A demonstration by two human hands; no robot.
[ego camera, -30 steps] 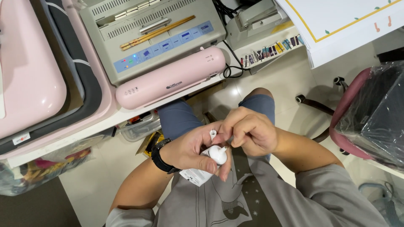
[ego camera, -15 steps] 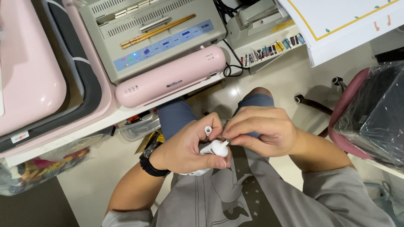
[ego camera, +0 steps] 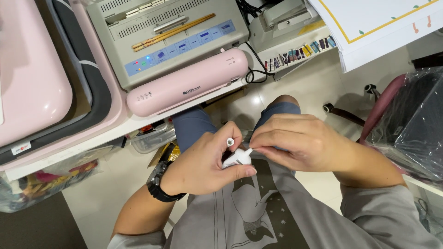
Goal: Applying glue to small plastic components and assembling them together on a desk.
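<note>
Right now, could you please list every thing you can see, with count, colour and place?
small object: 1, white, pinched between both hands
pink machine: 1, pink, table edge
grey machine: 1, grey with blue buttons, behind the pink one
sticks: 2, wooden, on the grey machine
chair: 1, dark, plastic-wrapped, on the right
wristwatch: 1, black, left wrist
left hand: holds the white object
right hand: fingertips at the object's tip

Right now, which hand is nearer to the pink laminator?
Left. The left hand sits just below the pink laminator; the right hand is farther off to its right.
</note>
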